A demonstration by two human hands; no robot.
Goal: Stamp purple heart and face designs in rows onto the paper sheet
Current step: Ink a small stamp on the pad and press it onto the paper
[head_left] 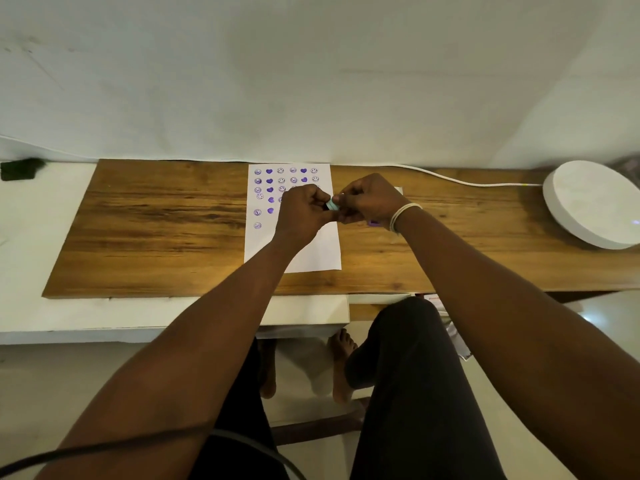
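A white paper sheet (320,252) lies on the wooden board (156,233), with rows of purple hearts and smiley faces stamped across its upper part. Both hands meet above the sheet's right half. My left hand (303,213) and my right hand (369,200) pinch a small pale blue-green stamp (333,204) between their fingertips. Only a sliver of the stamp shows. The hands hide part of the third and fourth stamped rows. A small purple object (374,222) peeks out under my right wrist; I cannot tell what it is.
A white round disc (592,202) rests at the board's right end, with a white cable (450,180) running to it along the back. A dark green object (20,169) sits at far left on the white surface. A wall rises close behind.
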